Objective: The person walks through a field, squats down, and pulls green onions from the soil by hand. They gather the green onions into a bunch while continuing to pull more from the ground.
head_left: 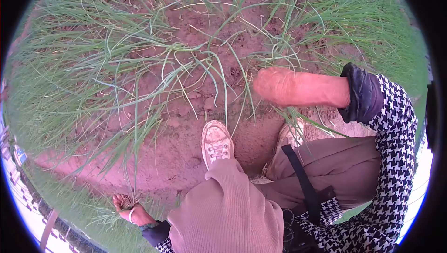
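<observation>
Long green plants [181,67] with thin, onion-like leaves grow from reddish-brown soil. My right hand [277,85] reaches in from the right, low over the soil beside some stalks; its back faces the camera and its fingers are hidden beneath it. At the lower left, my left hand [125,202], with a pale band at the wrist, has its fingers curled around the lower end of some green plants with soil on them. Their long leaves rise up from that hand.
My muddy shoe [216,143] stands on the soil, with the other shoe [292,134] to its right. Brown trousers [326,174] cover my bent legs. A black strap [302,185] hangs at my waist. Dense green leaves fill both sides.
</observation>
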Motion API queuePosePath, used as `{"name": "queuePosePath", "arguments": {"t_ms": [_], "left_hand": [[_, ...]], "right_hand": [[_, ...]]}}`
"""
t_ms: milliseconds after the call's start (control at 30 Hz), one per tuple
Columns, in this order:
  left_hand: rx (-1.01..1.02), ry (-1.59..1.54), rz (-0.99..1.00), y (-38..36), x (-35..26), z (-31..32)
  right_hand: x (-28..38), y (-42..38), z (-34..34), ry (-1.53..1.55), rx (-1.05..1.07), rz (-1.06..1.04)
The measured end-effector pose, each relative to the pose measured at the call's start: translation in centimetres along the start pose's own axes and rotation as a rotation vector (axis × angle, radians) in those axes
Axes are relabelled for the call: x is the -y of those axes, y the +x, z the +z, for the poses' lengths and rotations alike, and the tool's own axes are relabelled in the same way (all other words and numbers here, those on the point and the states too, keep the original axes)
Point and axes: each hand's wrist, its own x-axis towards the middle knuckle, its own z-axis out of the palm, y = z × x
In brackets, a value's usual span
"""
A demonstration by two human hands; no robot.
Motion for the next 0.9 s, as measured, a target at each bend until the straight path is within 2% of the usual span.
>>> {"name": "queuePosePath", "arguments": {"t_ms": [33,100,133,233,267,367,400,433,500,533,633,667,733,767,800,833,900], "left_hand": [[-0.035,0.001,-0.101,1.4,1.1,-2.2],[-0.085,0.014,-0.188,0.8,3.1,-0.8],[-0.109,0.02,-0.229,0.7,3.9,0.5],[-0.059,-0.018,-0.198,1.9,3.6,3.0],[0.065,-0.001,-0.168,4.3,3.1,0.4],[-0.12,0.007,-0.139,3.9,0.4,2.2],[-0.105,-0.047,-0.18,5.0,0.7,1.2],[-0.085,-0.032,-0.275,6.4,1.6,-0.4],[-0.011,0.001,-0.474,7.8,3.1,0.1],[-0.055,0.139,-0.505,7.9,4.0,0.1],[-0.008,-0.038,-0.529,5.4,5.3,6.0],[0.073,-0.03,-0.512,5.7,5.8,5.7],[0.062,-0.01,-0.455,6.5,6.8,4.7],[0.057,0.0,-0.426,6.7,7.1,4.4],[-0.112,0.049,-0.309,5.2,6.8,6.4],[-0.065,0.034,-0.319,5.6,7.2,6.5],[0.015,0.002,-0.327,6.2,7.7,5.9]], "right_hand": [[-0.1,1.8,0.6,-0.011,-0.098,0.077],[-0.3,5.4,2.0,-0.026,-0.296,0.234],[-0.2,6.8,1.8,-0.074,-0.242,0.246],[-1.5,10.8,3.4,-0.112,-0.212,0.221],[-1.6,11.8,3.5,-0.105,-0.189,0.215],[-2.1,13.9,4.0,-0.18,-0.257,0.089],[-1.8,13.6,3.9,-0.194,-0.343,0.058],[-1.7,13.6,3.9,-0.201,-0.338,0.057],[-1.8,13.4,3.9,-0.207,-0.334,0.086],[-1.7,13.5,4.0,-0.218,-0.389,0.097],[-1.9,13.8,3.7,0.073,-0.562,-0.01],[-1.2,13.9,3.2,0.196,-0.524,0.013],[1.5,15.1,1.5,0.442,-0.445,0.06],[2.6,15.9,1.0,0.477,-0.456,0.021],[3.6,16.8,0.6,0.511,-0.466,-0.018],[4.3,17.5,0.2,0.546,-0.477,-0.057],[4.3,20.1,0.7,0.225,-0.649,-0.032]]}}
